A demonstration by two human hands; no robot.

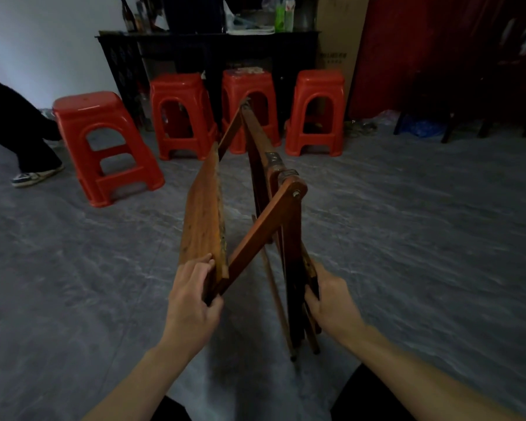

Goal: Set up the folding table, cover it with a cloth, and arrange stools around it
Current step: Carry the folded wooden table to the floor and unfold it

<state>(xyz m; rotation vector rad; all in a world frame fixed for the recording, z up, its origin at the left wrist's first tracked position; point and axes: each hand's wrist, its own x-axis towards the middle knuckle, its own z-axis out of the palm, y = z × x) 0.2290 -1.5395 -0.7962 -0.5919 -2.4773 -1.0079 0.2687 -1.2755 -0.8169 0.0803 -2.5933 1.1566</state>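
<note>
1. Far left: another person's leg and sneaker at the frame edge, not involved.
2. Leftmost red stool stands on the grey floor, apart from the row of three red stools lined up against the dark sideboard. Judged: none arranged yet.
3. Left hand: fingers curled round the near end of the left wooden panel, thumb on its edge.
4. Folding table: centre frame, standing on edge on the floor and only partly spread into a narrow V. Not set up. Reddish-brown wood, worn and flaking along the panel's inner edge, with a crossed brace on a bolt pivot and thin legs beneath.
5. Right hand: closed around the right-side frame pieces, opposite the left hand.
6. Right: cardboard box by the wall. No cloth in view, so cover and stool steps are left.
</note>
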